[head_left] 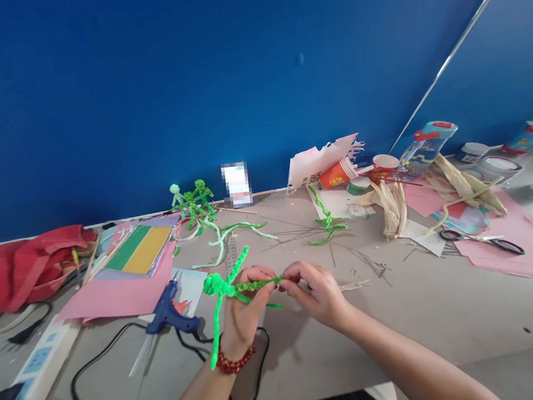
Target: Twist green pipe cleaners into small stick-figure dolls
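Note:
A bright green pipe-cleaner figure (222, 287) is held above the table in front of me. My left hand (245, 309), with a red bead bracelet on its wrist, is closed round the figure's twisted middle. My right hand (315, 289) pinches the right end of the same twisted stem. Loose green ends stick up and hang down on the left side of the figure. Finished green pipe-cleaner figures (194, 202) stand at the back by the blue wall. Another green piece (326, 224) lies on the table further back.
A blue glue gun (168, 310) with a black cord lies left of my hands. Pink paper (115, 295), coloured sheets and a red bag (28, 266) are at the left. Scissors (482, 241), dried husks (392, 210), paper cups and pink paper fill the right. A power strip (33, 370) is near the left edge.

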The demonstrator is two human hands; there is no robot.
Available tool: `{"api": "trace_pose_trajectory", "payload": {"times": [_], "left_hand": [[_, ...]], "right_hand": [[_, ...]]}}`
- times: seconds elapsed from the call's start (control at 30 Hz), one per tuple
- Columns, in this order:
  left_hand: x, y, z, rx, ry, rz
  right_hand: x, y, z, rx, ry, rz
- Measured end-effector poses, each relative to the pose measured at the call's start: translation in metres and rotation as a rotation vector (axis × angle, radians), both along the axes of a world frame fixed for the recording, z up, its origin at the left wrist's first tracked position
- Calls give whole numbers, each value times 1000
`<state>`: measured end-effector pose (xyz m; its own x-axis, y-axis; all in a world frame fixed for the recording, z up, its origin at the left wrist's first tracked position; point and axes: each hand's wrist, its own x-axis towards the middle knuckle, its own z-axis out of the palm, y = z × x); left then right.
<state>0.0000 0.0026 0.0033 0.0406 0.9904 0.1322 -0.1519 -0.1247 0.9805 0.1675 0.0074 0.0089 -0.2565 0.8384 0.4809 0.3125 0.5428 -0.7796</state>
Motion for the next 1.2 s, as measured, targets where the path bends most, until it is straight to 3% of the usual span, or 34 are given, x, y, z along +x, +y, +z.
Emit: {"api": "trace_pose_trajectory", "payload": {"times": [0.17, 0.27, 0.37, 0.53, 0.6, 0.8, 1.2], "left_hand": [[0, -3, 2, 48, 52, 14], [-2, -5, 5, 66, 124, 2], [-2, -5, 4, 51, 102, 23], [0, 1, 2, -31, -40, 22], [1, 2, 5, -61, -96, -5], [3, 2, 14, -127, -174, -79], [-1, 1, 3, -53, -67, -22]], "right_hand": [[-5, -8, -1, -304, 216, 53], [-8, -10, -2, -362, 292, 54], [-9, -9, -2, -250, 212, 3], [-1, 0, 1, 279, -10, -32], [3, 4, 3, 391, -79, -1], [6, 9, 7, 430, -148, 35], [2, 7, 12, 407, -96, 20]]}}
